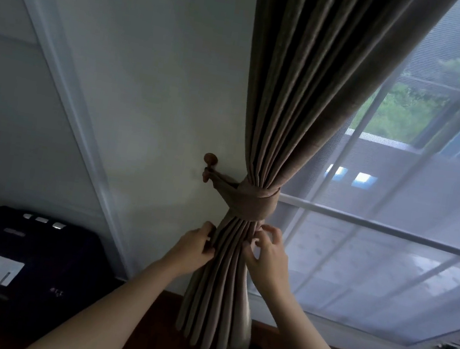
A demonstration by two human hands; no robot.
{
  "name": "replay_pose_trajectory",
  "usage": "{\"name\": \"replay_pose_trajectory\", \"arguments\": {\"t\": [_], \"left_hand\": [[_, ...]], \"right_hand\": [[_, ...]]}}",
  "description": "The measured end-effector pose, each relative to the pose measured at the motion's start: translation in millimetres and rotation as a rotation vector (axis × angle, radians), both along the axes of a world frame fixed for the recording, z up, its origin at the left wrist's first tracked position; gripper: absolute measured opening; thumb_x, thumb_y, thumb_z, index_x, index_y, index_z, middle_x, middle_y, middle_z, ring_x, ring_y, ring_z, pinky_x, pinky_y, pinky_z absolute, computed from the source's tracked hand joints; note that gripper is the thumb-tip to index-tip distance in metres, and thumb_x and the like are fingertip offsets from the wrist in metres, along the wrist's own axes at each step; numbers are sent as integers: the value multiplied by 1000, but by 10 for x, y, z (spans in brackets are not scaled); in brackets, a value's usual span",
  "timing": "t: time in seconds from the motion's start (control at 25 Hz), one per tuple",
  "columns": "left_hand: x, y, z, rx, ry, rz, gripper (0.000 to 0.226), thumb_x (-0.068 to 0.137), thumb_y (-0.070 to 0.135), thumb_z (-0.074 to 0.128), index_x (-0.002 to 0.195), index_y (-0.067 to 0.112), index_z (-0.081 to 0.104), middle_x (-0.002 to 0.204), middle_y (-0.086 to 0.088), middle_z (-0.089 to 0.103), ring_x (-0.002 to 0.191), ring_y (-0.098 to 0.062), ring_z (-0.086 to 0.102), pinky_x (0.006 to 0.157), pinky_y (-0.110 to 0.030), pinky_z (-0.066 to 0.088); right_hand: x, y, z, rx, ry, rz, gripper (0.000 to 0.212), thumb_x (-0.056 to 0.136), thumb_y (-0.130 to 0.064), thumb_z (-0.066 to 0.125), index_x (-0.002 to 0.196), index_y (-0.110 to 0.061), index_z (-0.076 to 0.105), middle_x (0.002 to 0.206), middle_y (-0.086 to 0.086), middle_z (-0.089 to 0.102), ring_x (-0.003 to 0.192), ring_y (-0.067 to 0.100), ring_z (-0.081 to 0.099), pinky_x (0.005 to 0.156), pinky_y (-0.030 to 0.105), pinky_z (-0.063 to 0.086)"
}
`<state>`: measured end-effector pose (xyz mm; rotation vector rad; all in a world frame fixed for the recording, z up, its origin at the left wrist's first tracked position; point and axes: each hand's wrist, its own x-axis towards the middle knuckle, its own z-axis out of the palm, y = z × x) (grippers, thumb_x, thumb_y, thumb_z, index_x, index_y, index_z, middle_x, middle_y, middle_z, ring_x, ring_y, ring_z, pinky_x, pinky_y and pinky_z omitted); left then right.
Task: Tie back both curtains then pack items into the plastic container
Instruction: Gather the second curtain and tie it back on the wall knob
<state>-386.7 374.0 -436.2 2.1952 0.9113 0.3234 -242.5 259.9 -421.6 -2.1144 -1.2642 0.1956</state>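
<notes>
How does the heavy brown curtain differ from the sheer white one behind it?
The heavy brown curtain is opaque; the sheer white curtain shows the window through it. The brown one is cinched by a fabric tie-back hooked on a wooden knob; the sheer one hangs spread. Both hang at that window.

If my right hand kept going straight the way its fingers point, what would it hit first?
The curtain, in the folds just under the tieback. Fingertips of the right hand seem to pinch it, though depth is unclear.

Brown pleated curtain (293,94), cinched at the middle by a matching tie (252,199) hooked to a wall knob (210,159); lower pleats bunched tight, hanging down.
</notes>
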Motion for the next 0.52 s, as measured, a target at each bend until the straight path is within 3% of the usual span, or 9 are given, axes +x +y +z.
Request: {"name": "replay_pose_trajectory", "arguments": {"t": [0.08, 0.2, 0.32, 0.4, 0.52], "left_hand": [[16, 7, -112, -14, 95, -12, 26, 87, 9, 53, 113, 7, 51, 101, -15, 66, 94, -29, 64, 79, -34, 52], [24, 55, -329, 2, 221, -16, 21, 86, 10, 52, 105, 4, 60, 105, -19, 66, 99, -33, 63, 79, -36, 51], [-48, 61, -540, -27, 275, -27, 21, 88, 13, 53, 106, 6, 61, 105, -18, 66, 97, -32, 64, 80, -35, 51], [-190, 73, -662, 57, 296, 49, 19, 88, 16, 54, 105, 9, 58, 102, -14, 63, 92, -32, 63, 78, -38, 52], [-353, 145, -805, 252, 257, 182, 17, 82, 15, 59, 97, 8, 56, 91, -12, 58, 82, -33, 60, 73, -43, 51]], "right_hand": [[-18, -48, -141, -118, 15, -20, 24, 88, -29, 57, 106, -12, 59, 116, 5, 56, 92, 26, 63, 77, 39, 51], [-25, -55, -348, -279, 15, -8, 24, 88, -32, 54, 103, -14, 61, 104, 6, 66, 94, 24, 62, 78, 39, 52], [-42, -17, -520, -352, 16, -22, 21, 86, -30, 54, 95, -12, 62, 95, 8, 68, 90, 28, 62, 69, 38, 50], [-40, 1, -609, -385, -8, -46, 16, 84, -23, 55, 86, -7, 59, 87, 13, 66, 84, 34, 61, 59, 35, 39], [16, 23, -681, -307, 0, -113, 9, 81, -15, 58, 80, -6, 58, 84, 14, 63, 78, 35, 58, 59, 31, 31]]}}
